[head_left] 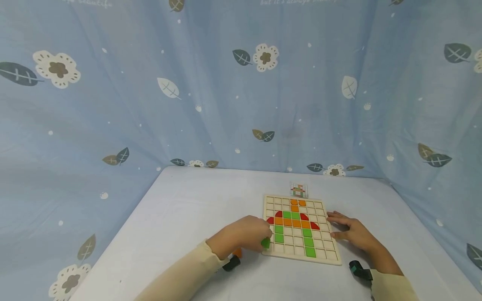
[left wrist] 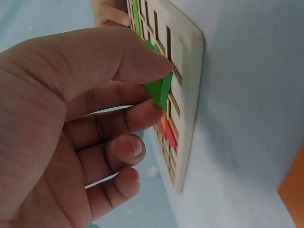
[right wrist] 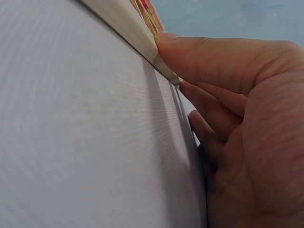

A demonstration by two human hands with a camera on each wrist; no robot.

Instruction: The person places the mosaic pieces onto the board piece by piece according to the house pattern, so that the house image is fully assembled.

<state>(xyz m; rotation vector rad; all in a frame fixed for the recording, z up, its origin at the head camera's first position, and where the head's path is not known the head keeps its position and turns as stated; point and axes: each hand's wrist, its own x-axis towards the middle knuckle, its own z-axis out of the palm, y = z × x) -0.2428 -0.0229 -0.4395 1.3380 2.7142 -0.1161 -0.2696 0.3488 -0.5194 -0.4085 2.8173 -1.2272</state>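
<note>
Over the lower left edge of a wooden grid board (head_left: 330, 245), my left hand (head_left: 250, 233) pinches a green tile (left wrist: 159, 90) between thumb and forefinger. The other fingers curl loosely below, in the left wrist view. Green, orange and red pieces sit in the board's cells, among them red rounded ones (head_left: 314, 226) and green squares (head_left: 308, 242). My right hand (head_left: 352, 234) rests at the board's right side, fingers spread. Its thumb touches the pale rim (right wrist: 128, 28) in the right wrist view.
A small card (head_left: 299, 190) with a coloured grid picture stands behind the board. Something orange (head_left: 237, 252) lies by my left wrist, partly hidden. Dark wrist devices (head_left: 360, 270) are on both arms. A blue patterned curtain (head_left: 226, 83) hangs behind the white table (head_left: 203, 200).
</note>
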